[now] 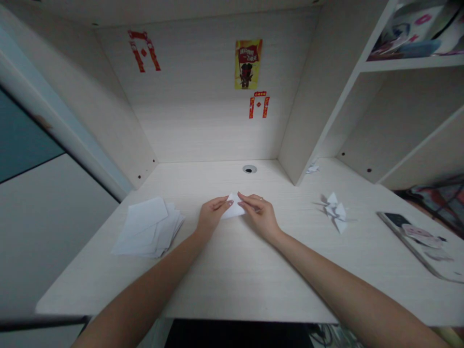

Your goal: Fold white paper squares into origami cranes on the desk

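From the head camera, a small piece of folded white paper (235,209) sits between the two hands, over the middle of the pale desk (232,285), short of the round cable hole (250,169). The left hand (210,213) pinches its left side between thumb and fingers; the right hand (261,213) has thumb and fingertips at its right side and seems to pinch it too, though how firmly either presses I cannot tell. A loose stack of white sheets (143,229) lies beyond the left forearm, and some pointed folded pieces (336,212) lie well off to the right.

The paper should be very light and thin, soft across a single layer and stiffer where layers double up. It looks matt, so it probably slips little, but a hard squeeze could crumple it or leave a stray crease, and a sharp pull could tear it. The best hold is likely a fingertip pinch on the outer edges or along a crease, keeping the points free
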`<state>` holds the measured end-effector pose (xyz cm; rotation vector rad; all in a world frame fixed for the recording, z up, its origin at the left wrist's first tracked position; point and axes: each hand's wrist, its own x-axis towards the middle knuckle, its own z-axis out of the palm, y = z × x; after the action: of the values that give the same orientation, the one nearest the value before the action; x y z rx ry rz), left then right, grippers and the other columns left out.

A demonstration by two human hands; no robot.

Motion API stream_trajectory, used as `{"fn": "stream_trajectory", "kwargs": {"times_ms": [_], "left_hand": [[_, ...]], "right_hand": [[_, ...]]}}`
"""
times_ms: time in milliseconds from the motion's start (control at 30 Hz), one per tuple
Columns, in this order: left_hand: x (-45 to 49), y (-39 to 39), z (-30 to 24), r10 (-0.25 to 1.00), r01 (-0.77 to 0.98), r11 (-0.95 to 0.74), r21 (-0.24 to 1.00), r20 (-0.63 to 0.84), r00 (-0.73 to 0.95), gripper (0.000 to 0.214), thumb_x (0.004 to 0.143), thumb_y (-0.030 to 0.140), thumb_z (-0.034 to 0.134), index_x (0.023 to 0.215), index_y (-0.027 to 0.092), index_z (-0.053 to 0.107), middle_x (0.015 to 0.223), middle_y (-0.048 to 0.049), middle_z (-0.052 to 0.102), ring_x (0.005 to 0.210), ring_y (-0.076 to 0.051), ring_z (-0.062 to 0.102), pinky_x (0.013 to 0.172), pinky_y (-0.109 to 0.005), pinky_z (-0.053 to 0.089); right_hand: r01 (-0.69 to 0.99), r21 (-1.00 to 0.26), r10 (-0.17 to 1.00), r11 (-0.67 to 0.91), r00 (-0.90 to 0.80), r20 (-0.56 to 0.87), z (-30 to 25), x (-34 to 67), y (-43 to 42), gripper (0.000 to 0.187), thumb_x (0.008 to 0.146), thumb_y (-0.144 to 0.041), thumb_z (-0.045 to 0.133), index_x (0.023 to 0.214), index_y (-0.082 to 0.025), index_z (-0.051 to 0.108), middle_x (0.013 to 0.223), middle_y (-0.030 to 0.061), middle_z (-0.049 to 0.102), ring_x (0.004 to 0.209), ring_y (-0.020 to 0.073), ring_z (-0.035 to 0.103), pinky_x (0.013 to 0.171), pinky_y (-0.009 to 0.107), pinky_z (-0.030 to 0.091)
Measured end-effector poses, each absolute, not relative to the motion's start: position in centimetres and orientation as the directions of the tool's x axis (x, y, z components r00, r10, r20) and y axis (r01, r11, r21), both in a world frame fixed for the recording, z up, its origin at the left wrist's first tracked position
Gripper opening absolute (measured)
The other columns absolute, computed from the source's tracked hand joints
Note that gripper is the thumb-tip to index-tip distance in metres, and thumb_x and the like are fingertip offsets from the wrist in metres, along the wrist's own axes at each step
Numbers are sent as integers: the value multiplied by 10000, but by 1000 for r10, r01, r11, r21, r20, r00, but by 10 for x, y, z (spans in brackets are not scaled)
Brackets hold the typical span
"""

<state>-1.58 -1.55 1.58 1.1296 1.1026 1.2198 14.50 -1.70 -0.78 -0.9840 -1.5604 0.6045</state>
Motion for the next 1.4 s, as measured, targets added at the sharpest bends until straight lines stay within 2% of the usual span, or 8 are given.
{"fn": "stream_trajectory", "kwargs": {"times_ms": [133, 267, 367, 467, 667, 900, 1400], "left_hand": [[-15, -17, 15, 1000, -96, 0, 995, 2, 27, 332, 604, 349, 768, 867, 149, 733, 866, -65, 737, 772, -204, 659, 751, -309, 496], [-17, -15, 14, 1000, -101, 1, 995, 1, 16, 410, 599, 322, 775, 969, 157, 715, 872, -61, 738, 761, -197, 661, 731, -297, 499], [-17, -14, 12, 1000, -101, 8, 995, -7, 17, 439, 607, 320, 771, 1011, 161, 704, 895, -62, 737, 774, -200, 664, 747, -305, 503], [-16, -14, 10, 1000, -111, 18, 994, -17, 9, 432, 615, 321, 768, 1013, 164, 706, 958, -68, 728, 817, -208, 666, 800, -327, 503], [-16, -14, 10, 999, -99, 20, 995, -23, -37, 428, 624, 311, 764, 1025, 177, 701, 1006, -58, 716, 898, -224, 659, 870, -348, 492], [-18, -14, 10, 1000, -43, -14, 999, 13, -27, 399, 664, 319, 736, 1044, 205, 690, 1069, -37, 693, 984, -230, 635, 924, -345, 465], [-18, -14, 11, 999, 11, -41, 999, 41, -29, 361, 667, 341, 728, 992, 185, 712, 1056, -52, 696, 1004, -247, 630, 942, -356, 449]], "right_hand": [[277, -819, 858, 502, -38, 513, -8, 143, -19, 285, 812, -338, 603, 1078, -271, 679, 836, 42, 689, 774, 185, 600, 719, 327, 473], [168, -896, 906, 412, 34, 423, -10, 143, -16, 315, 740, -381, 677, 1028, -255, 701, 989, 61, 714, 882, 217, 642, 824, 367, 494], [122, -928, 930, 352, 65, 362, -10, 144, -15, 330, 705, -392, 708, 998, -242, 713, 1009, 67, 715, 886, 225, 656, 842, 376, 500], [123, -923, 925, 365, 65, 374, -8, 144, -15, 284, 711, -380, 706, 958, -242, 726, 988, 64, 720, 895, 228, 654, 849, 377, 490], [169, -882, 892, 440, 34, 451, -5, 144, -17, 229, 756, -349, 668, 954, -251, 729, 820, 50, 712, 763, 192, 624, 729, 333, 478], [178, -888, 902, 424, 7, 432, -7, 144, -16, 235, 750, -362, 673, 952, -254, 729, 829, 51, 707, 767, 195, 619, 740, 338, 472], [198, -895, 914, 399, -11, 405, -9, 146, -13, 229, 733, -361, 687, 928, -251, 736, 833, 54, 715, 773, 207, 630, 738, 341, 473]]}}
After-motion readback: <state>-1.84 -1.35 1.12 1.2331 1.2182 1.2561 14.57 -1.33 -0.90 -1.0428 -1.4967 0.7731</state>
